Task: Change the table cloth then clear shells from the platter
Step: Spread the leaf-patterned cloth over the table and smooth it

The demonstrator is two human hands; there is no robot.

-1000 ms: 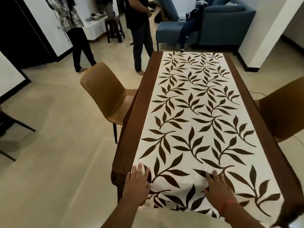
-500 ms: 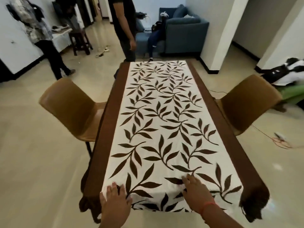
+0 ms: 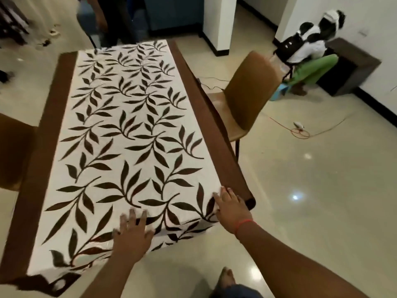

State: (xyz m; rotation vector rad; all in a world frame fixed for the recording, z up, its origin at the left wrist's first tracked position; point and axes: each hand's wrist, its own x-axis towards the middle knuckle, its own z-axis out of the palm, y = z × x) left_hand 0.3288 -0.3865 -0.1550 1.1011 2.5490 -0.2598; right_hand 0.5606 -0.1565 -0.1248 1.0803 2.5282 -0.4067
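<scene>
A white tablecloth [image 3: 129,130] printed with dark brown leaves lies spread along the table, over a plain brown cloth [image 3: 53,117] that shows as a band on each long side. My left hand [image 3: 132,233] rests flat on the near end of the leaf cloth, fingers spread. My right hand [image 3: 231,208] presses flat on the cloth's near right corner, beside the brown band. Neither hand holds anything. No platter or shells are in view.
A tan chair [image 3: 247,97] stands at the table's right side, another chair [image 3: 15,151] at the left. A person [image 3: 305,52] sits low by the right wall. Cables [image 3: 300,132] lie on the tiled floor. Someone's legs [image 3: 113,20] stand past the far end.
My view has swung to the right. Both hands slid right along the near edge; my right hand now reaches the near right corner.
</scene>
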